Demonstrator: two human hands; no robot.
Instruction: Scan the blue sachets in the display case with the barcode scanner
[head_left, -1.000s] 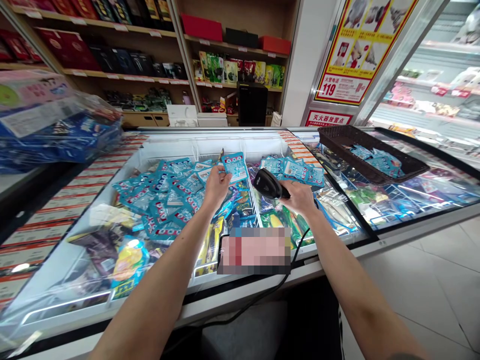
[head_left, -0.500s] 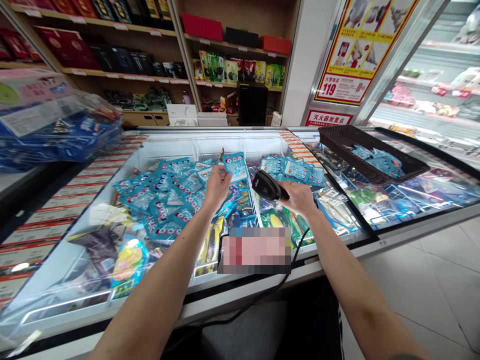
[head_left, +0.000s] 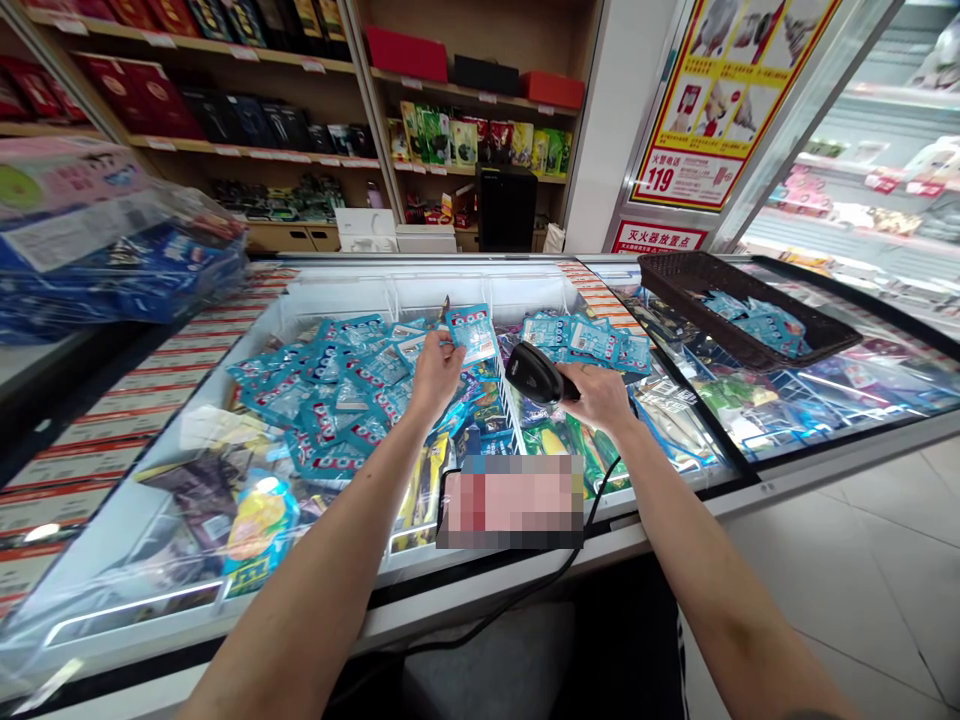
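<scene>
My left hand [head_left: 433,375] is closed on a light-blue snack packet [head_left: 470,331], holding it upright over the open chest freezer [head_left: 420,290]. My right hand [head_left: 598,396] grips a black handheld barcode scanner [head_left: 534,373], its head turned toward the packet and a short gap from it. The scanner's black cable [head_left: 592,500] runs down past the freezer's front edge. Below my left hand lies a heap of several matching blue packets [head_left: 330,390].
A dark woven basket [head_left: 679,285] holding more blue packets rests on the glass lid at the right. A second pile of blue packets [head_left: 589,340] lies right of the wire divider. Wrapped boxes [head_left: 112,250] sit at left. Shelves [head_left: 247,150] of goods stand behind.
</scene>
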